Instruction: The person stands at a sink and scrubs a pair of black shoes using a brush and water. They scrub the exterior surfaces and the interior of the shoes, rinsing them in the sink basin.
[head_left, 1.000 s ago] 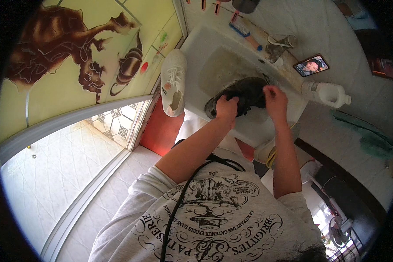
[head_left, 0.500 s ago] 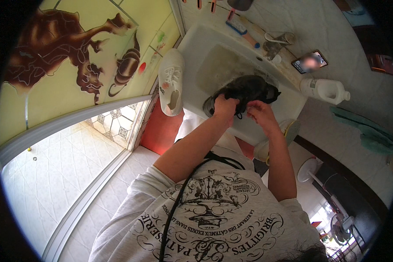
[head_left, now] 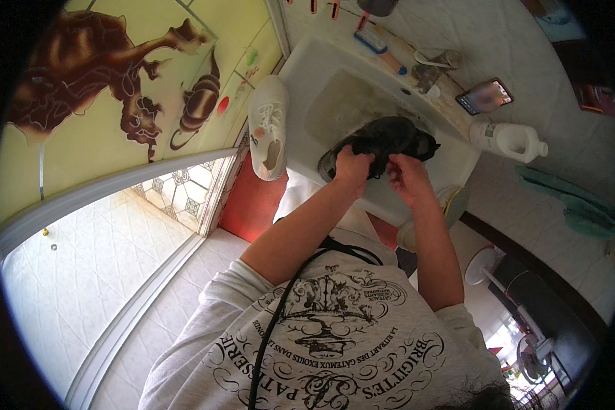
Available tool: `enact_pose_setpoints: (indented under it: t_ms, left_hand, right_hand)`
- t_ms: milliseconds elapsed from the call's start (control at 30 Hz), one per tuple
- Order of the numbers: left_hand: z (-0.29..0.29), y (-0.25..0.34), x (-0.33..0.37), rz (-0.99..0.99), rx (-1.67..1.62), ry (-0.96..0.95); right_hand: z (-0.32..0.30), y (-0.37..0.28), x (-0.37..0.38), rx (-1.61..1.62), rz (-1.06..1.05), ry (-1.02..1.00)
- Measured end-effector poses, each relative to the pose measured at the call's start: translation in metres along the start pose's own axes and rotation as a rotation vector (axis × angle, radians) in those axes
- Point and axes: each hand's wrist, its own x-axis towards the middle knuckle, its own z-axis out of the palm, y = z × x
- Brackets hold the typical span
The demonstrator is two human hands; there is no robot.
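A black shoe (head_left: 387, 133) lies in the white sink (head_left: 301, 78), against its near side. It is so dark that I cannot tell whether a second one lies with it. My left hand (head_left: 352, 168) is closed on the shoe's near edge, fingers curled over the dark material. Just to the right, my right hand (head_left: 408, 176) is closed in a pinch against the same edge. What lies between its fingertips, perhaps a lace, is too small and dark to make out. Murky water or residue covers the basin floor beyond the shoe.
A white sneaker (head_left: 268, 126) rests on the sink's left rim; another pale shoe (head_left: 451, 205) is at the right near corner. Along the far ledge are a blue-and-orange brush (head_left: 383, 49), a glass cup (head_left: 447, 59), a phone (head_left: 484, 97) and a white jug (head_left: 502, 140). A teal cloth (head_left: 574, 205) lies right.
My right hand has shifted slightly, its fingers drawing closer together near the shoe. The dark loop that hung between my hands no longer shows clearly. My left hand stays almost in place.
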Motion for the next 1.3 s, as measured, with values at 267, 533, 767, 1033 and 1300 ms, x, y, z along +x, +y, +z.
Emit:
enact_pose_setpoints:
  t_ms: [267, 533, 767, 1033, 1300]
  left_hand:
    - [-0.010, -0.015, 0.017, 0.032, -0.037, -0.051]
    - [-0.012, -0.017, 0.021, 0.045, -0.030, -0.039]
    - [0.000, 0.001, -0.002, 0.014, -0.016, -0.039]
    - [0.000, 0.000, -0.001, 0.030, -0.155, -0.065]
    - [-0.001, -0.002, 0.002, 0.058, -0.139, -0.056]
  right_hand:
    - [0.016, -0.025, -0.013, -0.360, 0.005, 0.072]
    - [0.004, -0.008, -0.005, -0.006, -0.045, 0.014]
    - [-0.018, -0.016, 0.001, 0.310, 0.119, -0.042]
    - [-0.005, -0.008, -0.005, 0.338, 0.059, -0.077]
    - [0.014, 0.012, -0.022, 0.193, -0.056, 0.104]
